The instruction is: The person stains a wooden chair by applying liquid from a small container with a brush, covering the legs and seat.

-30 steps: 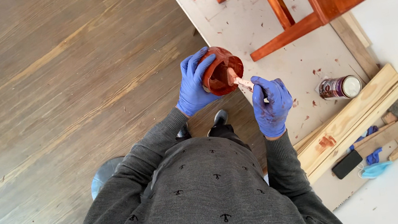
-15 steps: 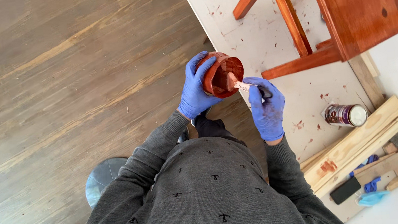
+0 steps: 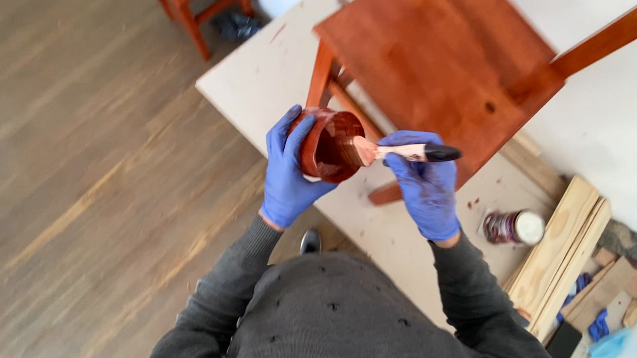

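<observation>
Chair (image 3: 440,51) seat and visible legs already coated red-brown, standing on the pale board (image 3: 258,81); whether bare patches remain I cannot tell from here. Staining looks well along, brush being reloaded.

Left hand (image 3: 285,171), blue-gloved, wraps around the cup (image 3: 326,145) of stain, fingers clenched on its wall, cup tilted toward the right. Right hand (image 3: 425,186) grips the brush (image 3: 404,151) by its handle, bristles dipped into the cup's mouth. Both held near the chair's front leg. Small can (image 3: 515,228) lies on the board, right of the hands
</observation>
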